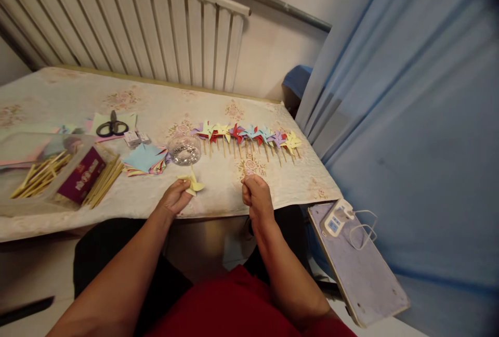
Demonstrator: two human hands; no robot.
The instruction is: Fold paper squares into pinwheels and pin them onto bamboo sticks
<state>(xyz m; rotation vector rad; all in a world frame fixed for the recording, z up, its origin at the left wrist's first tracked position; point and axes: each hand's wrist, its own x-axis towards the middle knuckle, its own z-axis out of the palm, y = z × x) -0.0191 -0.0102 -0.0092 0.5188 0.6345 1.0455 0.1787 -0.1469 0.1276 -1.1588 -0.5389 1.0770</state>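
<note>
Between the fingers and thumb of my left hand is a yellow paper pinwheel, held low over the table's front edge; no stick shows on it. My right hand is closed in a pinch to the right, apart from the pinwheel, and what it holds, if anything, is too small to make out. Just beyond my left hand stands a round clear dish with small shiny metal pieces. Farther right lies a row of finished pinwheels in several colours, on thin sticks.
Left of the dish lies a stack of coloured paper squares. Behind it are small boxes and dark-handled scissors on paper. A clear bin holds sticks at far left. A power strip with a cable rests on a low board.
</note>
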